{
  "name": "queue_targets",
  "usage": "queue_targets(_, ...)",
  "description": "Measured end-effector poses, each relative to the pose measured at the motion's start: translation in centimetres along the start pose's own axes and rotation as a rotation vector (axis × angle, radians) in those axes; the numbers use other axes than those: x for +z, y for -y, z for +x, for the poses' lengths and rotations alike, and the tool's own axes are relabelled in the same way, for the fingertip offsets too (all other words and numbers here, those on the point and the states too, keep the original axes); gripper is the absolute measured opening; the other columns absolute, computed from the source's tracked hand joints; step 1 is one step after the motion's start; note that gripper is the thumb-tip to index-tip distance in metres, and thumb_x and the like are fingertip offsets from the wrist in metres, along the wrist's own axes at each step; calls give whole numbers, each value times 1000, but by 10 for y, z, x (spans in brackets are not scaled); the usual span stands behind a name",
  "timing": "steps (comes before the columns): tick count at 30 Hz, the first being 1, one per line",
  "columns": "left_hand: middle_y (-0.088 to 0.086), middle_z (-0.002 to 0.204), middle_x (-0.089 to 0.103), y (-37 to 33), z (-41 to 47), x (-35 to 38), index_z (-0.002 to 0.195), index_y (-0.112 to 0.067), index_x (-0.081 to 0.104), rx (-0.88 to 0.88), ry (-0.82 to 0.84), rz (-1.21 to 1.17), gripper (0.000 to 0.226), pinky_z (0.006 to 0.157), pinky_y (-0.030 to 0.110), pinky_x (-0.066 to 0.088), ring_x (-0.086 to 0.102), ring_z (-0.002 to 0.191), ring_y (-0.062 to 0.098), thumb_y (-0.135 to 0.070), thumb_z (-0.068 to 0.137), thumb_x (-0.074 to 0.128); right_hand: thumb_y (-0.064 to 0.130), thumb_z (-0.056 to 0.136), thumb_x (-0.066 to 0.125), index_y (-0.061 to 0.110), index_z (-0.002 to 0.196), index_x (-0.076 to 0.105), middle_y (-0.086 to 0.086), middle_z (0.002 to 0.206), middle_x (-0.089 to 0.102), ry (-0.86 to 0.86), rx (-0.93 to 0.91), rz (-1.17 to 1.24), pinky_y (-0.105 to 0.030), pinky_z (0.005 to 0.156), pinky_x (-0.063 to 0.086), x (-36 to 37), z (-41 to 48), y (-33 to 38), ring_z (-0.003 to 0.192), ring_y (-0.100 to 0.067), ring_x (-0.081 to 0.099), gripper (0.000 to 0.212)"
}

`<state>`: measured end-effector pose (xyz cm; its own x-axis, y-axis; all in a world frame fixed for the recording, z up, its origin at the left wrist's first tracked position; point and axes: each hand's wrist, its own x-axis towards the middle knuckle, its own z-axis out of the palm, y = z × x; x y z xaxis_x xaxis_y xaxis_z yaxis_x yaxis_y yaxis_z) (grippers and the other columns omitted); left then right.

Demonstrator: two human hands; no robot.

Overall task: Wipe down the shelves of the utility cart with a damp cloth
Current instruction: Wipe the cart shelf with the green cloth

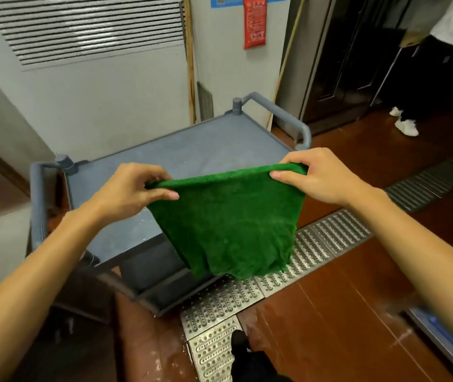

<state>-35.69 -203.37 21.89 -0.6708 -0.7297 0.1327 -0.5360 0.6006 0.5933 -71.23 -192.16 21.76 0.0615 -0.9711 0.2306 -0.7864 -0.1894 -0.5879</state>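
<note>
A green cloth (231, 224) hangs spread out in the air in front of me, above the near right corner of the grey utility cart. My left hand (129, 191) pinches its top left corner and my right hand (310, 175) pinches its top right corner. The cart's top shelf (192, 153) is a flat blue-grey surface with tube handles at the far end (277, 111) and at the left (38, 199). A lower shelf (164, 296) shows beneath the near edge.
The cart stands against a white wall with a louvred vent (87, 28). A perforated metal drain grate (302, 260) crosses the wet red-brown floor. Another person's legs and white shoes (407, 125) are at the far right. My dark shoe (240, 346) is on the grate.
</note>
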Motion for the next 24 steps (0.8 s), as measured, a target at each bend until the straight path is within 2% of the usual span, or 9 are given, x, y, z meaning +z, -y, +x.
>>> queue_targets(3,5,90,74,18,14,-17,97,-16,73,-72,113,-78,25,81,54,54,69,88,28,-38,86,67,57,87,60,22,77,69,-1,69,65,67,-46,23,-39,62,45,8,44,-11,66,-14,61,37)
queue_targets(5,4,96,74,28,22,-30,101,-15,72,-131,156,-112,25,88,55,53,69,95,28,-35,90,63,61,87,57,17,75,67,-9,67,62,114,-78,33,-42,61,44,12,73,-16,66,-22,60,46)
queue_targets(8,5,101,73,43,32,-49,105,-14,70,-206,157,-145,21,93,56,51,68,99,28,-29,94,60,61,87,58,16,73,66,-12,63,57,172,-108,76,-41,56,38,18,117,-18,59,-25,55,48)
queue_targets(11,-1,97,74,58,38,-63,105,-22,70,-255,77,-110,13,88,48,56,70,93,18,-26,97,61,60,87,58,15,73,67,-12,63,57,204,-145,108,-41,55,35,27,159,-12,58,-24,54,48)
queue_targets(13,-11,90,73,70,38,-71,99,-30,70,-265,-52,64,14,79,39,58,69,85,3,-40,94,62,60,87,59,20,77,71,-8,69,65,224,-152,150,-45,59,43,37,185,-5,65,-23,61,43)
queue_targets(15,-14,88,73,84,35,-82,97,-29,72,-277,-188,181,26,73,34,58,67,81,-2,-52,89,62,61,87,58,22,76,71,-8,68,65,246,-170,178,-42,59,42,49,210,2,65,-22,61,43)
queue_targets(19,-5,79,66,119,31,-109,94,-19,75,-217,-323,314,40,68,24,47,63,76,17,-56,87,62,63,87,57,18,67,62,-16,64,53,277,-212,155,-32,58,33,78,261,15,57,-17,53,50)
queue_targets(21,-1,81,60,140,35,-121,96,-17,77,-195,-344,396,42,66,28,42,58,73,22,-54,86,62,63,87,57,15,73,66,-17,69,59,269,-218,132,-35,59,38,93,289,22,66,-25,58,50)
queue_targets(24,5,83,64,178,43,-142,97,-15,77,-236,-343,421,46,68,37,47,60,75,26,-56,83,61,59,87,61,15,81,70,-15,74,64,236,-225,110,-33,60,38,117,335,32,71,-27,60,45)
